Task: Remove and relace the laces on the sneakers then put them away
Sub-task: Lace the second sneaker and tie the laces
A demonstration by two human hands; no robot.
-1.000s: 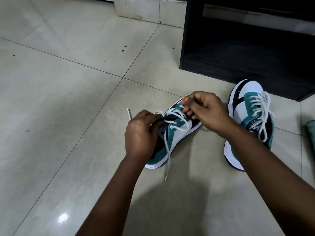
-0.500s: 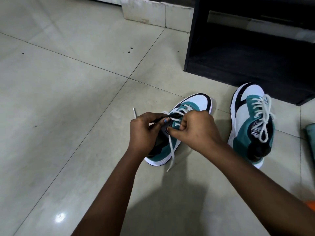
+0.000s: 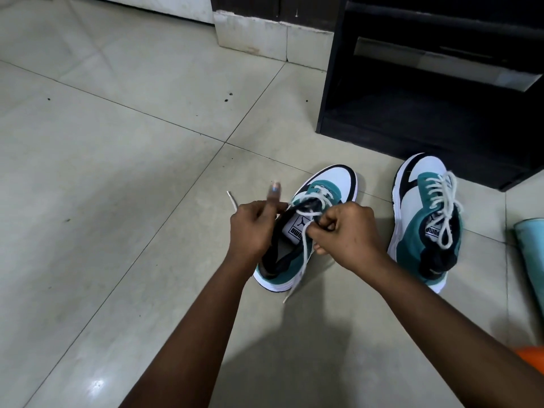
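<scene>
Head view, near sneaker [image 3: 329, 187]: on the floor tiles [image 3: 117, 172], half-laced.
Lace [image 3: 306, 245]: pinched by right hand [image 3: 347, 234].
Left hand [image 3: 253, 228]: curled at the collar (one finger blurred).
Right sneaker [image 3: 424, 219]: laced, beside black cabinet [image 3: 412, 98].

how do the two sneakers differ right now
The near sneaker is only partly laced, with loose lace ends trailing onto the floor; the far sneaker is laced up its eyelets, with loops lying on its tongue. The left hand and right hand work at the near sneaker, while nothing touches the far sneaker. Both are teal, white and black with white laces, toes pointing toward the black shelf.
</scene>
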